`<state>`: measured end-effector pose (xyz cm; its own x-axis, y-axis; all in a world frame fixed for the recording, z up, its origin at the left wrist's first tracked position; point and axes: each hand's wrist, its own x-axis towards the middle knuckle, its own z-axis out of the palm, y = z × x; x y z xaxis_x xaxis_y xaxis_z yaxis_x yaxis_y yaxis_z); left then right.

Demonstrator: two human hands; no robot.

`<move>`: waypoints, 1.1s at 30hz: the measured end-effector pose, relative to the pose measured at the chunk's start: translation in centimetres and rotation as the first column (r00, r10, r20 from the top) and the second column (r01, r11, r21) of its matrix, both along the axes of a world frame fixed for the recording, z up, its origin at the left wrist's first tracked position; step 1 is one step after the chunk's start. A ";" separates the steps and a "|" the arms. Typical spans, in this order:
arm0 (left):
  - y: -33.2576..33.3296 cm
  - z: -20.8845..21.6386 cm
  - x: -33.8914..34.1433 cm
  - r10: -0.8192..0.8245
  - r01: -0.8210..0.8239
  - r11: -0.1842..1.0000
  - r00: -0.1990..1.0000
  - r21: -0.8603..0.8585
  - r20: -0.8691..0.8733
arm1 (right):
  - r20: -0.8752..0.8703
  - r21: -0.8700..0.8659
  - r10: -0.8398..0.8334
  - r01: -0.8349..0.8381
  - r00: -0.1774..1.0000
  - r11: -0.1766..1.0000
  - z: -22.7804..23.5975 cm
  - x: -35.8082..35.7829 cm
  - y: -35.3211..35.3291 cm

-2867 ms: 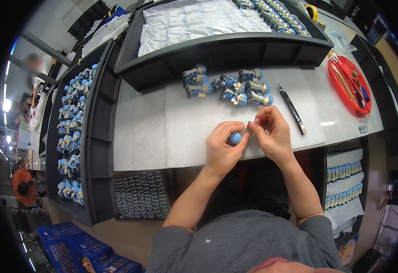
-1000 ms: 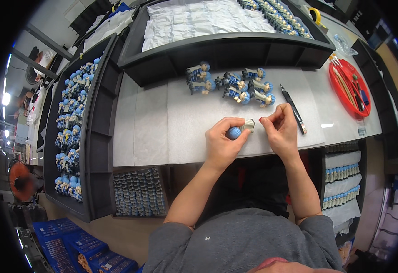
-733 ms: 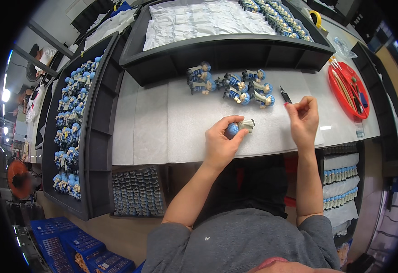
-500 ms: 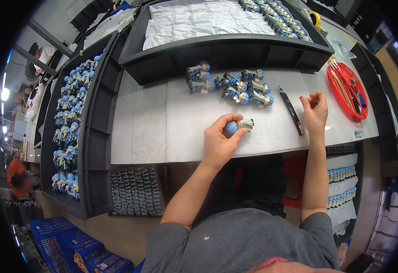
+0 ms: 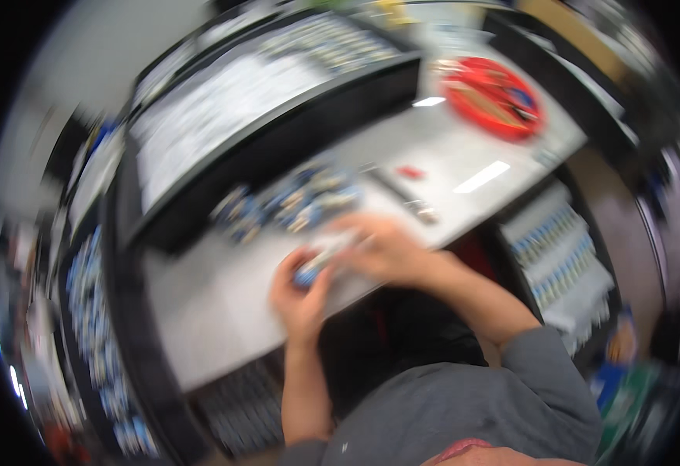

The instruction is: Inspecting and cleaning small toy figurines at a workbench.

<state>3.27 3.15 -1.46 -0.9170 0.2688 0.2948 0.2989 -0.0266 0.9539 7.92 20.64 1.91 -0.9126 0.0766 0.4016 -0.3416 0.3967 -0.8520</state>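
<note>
My left hand [image 5: 299, 299] is closed around a small figurine [image 5: 306, 273] with blue hair and a pale body, held over the near part of the white tabletop. My right hand [image 5: 382, 250] has its fingers up at the figurine's pale end. Motion smears those fingers, so their grip is unclear. Just beyond both hands lies a loose group of similar blue-haired figurines [image 5: 313, 194]. To the right of that group rest a slim black tool [image 5: 396, 191] and a small red piece [image 5: 410, 172].
A black crate [image 5: 293, 116] lined with white sheeting, partly filled with figurines, stands at the back. Another crate of figurines [image 5: 95, 326] flanks the table's left. A red tray [image 5: 538, 116] of tools sits far right. Layered figurines [image 5: 561, 260] fill a container below the right edge.
The view has swung and blurred. My right hand has come left to the figurine in my left hand. The small red piece, earlier at my right fingertips, now lies on the table.
</note>
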 end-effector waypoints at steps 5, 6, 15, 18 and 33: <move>0.3 0.9 0.4 -0.162 0.169 0.982 0.983 0.083 -0.091 | -0.029 0.034 0.045 -0.044 0.999 0.998 -0.3 0.0 -1.4; 0.1 1.2 0.5 -0.196 0.205 0.978 0.967 0.039 -0.163 | -0.026 0.055 0.028 -0.027 0.999 0.998 -0.1 0.6 -1.1; -0.3 0.8 0.3 -0.065 0.064 0.992 0.998 -0.112 -0.012 | -0.264 -0.065 -0.627 0.635 0.733 0.770 0.5 11.6 13.1; -0.1 1.1 0.3 -0.062 0.061 0.989 0.998 -0.136 -0.003 | -0.183 -0.418 -0.861 0.755 0.475 0.505 -1.3 18.7 20.8; 0.6 1.7 0.6 -0.081 0.065 0.953 0.996 -0.297 -0.040 | 0.166 0.280 -0.691 0.706 -0.703 -0.651 -21.9 49.0 31.5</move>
<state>3.86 3.79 0.27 -0.8774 0.4163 0.2384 0.3554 0.2301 0.9060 56.95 52.16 -20.00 0.6615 0.7073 0.2493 0.5928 -0.2896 -0.7515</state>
